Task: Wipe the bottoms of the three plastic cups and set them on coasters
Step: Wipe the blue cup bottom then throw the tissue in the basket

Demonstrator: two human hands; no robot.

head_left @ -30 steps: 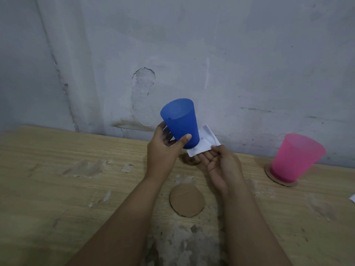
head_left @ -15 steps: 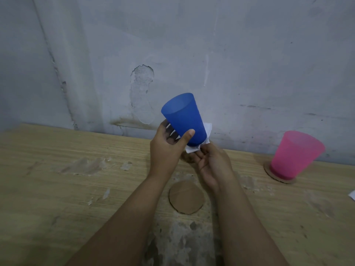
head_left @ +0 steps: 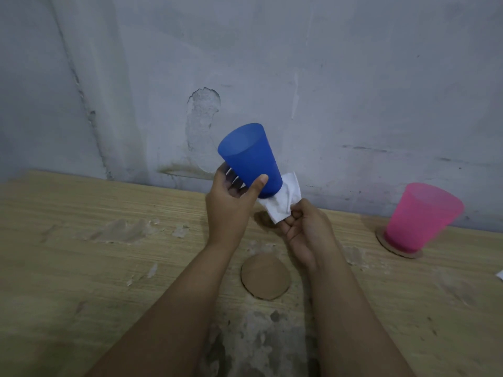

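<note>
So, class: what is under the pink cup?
The pink cup stands on a round brown coaster. Only the coaster's edge shows around the base; the part beneath the cup is hidden.

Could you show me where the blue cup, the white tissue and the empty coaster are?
blue cup (head_left: 249, 159): head view, on its side wall.
white tissue (head_left: 283, 202): head view, on its crumpled middle.
empty coaster (head_left: 265, 280): head view, on its flat top.

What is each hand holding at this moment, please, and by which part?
The left hand holds the blue cup by its lower side wall; the right hand pinches the white tissue at its lower edge, against the cup's bottom.
</note>
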